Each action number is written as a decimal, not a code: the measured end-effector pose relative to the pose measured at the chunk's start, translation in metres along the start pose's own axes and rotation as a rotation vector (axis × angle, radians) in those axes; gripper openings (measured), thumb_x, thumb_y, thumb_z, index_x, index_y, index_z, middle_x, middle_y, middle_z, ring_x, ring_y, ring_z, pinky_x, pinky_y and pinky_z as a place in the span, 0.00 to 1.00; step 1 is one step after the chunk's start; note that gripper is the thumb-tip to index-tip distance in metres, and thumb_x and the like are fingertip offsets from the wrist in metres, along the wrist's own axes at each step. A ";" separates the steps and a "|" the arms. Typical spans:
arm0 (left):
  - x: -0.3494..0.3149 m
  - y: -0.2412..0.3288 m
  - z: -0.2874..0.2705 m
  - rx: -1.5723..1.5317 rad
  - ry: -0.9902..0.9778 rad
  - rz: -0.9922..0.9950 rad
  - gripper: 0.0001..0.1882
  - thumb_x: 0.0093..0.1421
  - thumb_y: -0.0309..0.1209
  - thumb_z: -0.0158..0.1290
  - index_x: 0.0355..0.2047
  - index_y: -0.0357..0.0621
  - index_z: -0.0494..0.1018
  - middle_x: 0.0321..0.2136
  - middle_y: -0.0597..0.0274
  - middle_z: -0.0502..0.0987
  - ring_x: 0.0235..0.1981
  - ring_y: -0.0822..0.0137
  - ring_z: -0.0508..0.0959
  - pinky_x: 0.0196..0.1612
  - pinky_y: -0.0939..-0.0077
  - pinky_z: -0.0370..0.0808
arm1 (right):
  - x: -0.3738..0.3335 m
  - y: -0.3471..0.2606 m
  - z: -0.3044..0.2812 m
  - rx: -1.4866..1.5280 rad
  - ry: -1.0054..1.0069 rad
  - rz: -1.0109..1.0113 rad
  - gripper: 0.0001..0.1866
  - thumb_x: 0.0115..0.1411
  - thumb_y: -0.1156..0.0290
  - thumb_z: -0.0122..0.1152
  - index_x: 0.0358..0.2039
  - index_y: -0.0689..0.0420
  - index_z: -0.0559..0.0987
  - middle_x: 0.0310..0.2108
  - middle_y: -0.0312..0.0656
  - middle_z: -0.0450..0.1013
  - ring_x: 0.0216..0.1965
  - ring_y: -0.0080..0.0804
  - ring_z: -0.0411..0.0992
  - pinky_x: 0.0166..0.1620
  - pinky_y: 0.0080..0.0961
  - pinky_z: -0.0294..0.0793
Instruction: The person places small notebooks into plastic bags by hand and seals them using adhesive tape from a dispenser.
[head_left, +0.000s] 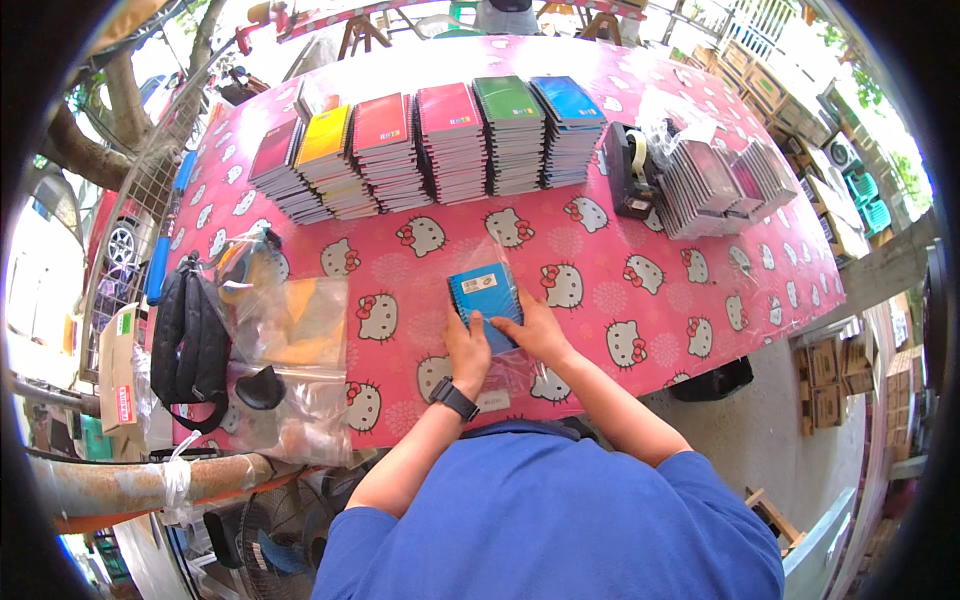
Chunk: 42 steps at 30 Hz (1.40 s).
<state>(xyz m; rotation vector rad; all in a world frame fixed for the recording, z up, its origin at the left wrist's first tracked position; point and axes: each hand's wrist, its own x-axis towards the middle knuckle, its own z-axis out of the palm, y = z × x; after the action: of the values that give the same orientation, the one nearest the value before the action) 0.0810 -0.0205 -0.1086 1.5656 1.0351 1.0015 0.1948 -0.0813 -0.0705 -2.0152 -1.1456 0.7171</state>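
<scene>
Both my hands hold a blue spiral notebook point(486, 305) inside a clear plastic sleeve, just above the pink patterned table in front of me. My left hand point(468, 350) grips its lower left edge, thumb on the cover. At the lower right side my right hand point(538, 330) has its thumb on the notebook and its other fingers along the edge. A white label point(481, 283) sits on the upper part of the notebook. The clear sleeve point(490, 255) stretches past its top edge. A dark watch point(455, 399) is on my left wrist.
Tall notebook stacks in several colours, including a red one point(380, 120), line the far side. At right stand a tape dispenser point(632, 170) and wrapped notebook stacks point(700, 185). Clear plastic bags point(310, 320) and a black bag point(185, 335) lie at left on the pink tablecloth point(590, 335).
</scene>
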 end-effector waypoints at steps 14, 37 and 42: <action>0.018 -0.026 -0.104 1.052 0.019 0.450 0.25 0.56 0.34 0.53 0.52 0.36 0.63 0.50 0.47 0.69 0.55 0.53 0.64 0.58 0.55 0.57 | 0.000 -0.015 -0.004 -0.689 -0.038 -0.485 0.29 0.59 0.65 0.44 0.62 0.54 0.55 0.66 0.43 0.43 0.67 0.44 0.36 0.59 0.64 0.39; 0.014 0.028 -0.079 0.158 -0.194 0.190 0.16 0.58 0.27 0.50 0.47 0.40 0.71 0.52 0.52 0.69 0.44 0.53 0.75 0.48 0.65 0.72 | 0.042 -0.044 -0.014 -0.178 -0.137 -0.269 0.12 0.43 0.64 0.64 0.23 0.62 0.80 0.27 0.52 0.74 0.33 0.47 0.73 0.40 0.36 0.71; 0.021 0.006 -0.059 0.539 -0.351 0.454 0.24 0.63 0.38 0.37 0.59 0.47 0.57 0.61 0.58 0.54 0.64 0.51 0.46 0.62 0.54 0.45 | 0.045 -0.032 -0.036 -0.162 -0.410 -0.401 0.11 0.43 0.73 0.59 0.30 0.60 0.80 0.39 0.49 0.74 0.45 0.45 0.69 0.46 0.32 0.69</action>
<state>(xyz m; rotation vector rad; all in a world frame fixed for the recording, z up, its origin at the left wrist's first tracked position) 0.0324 0.0147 -0.0894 2.3984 0.7463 0.7195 0.2264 -0.0406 -0.0292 -1.7219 -1.8339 0.8693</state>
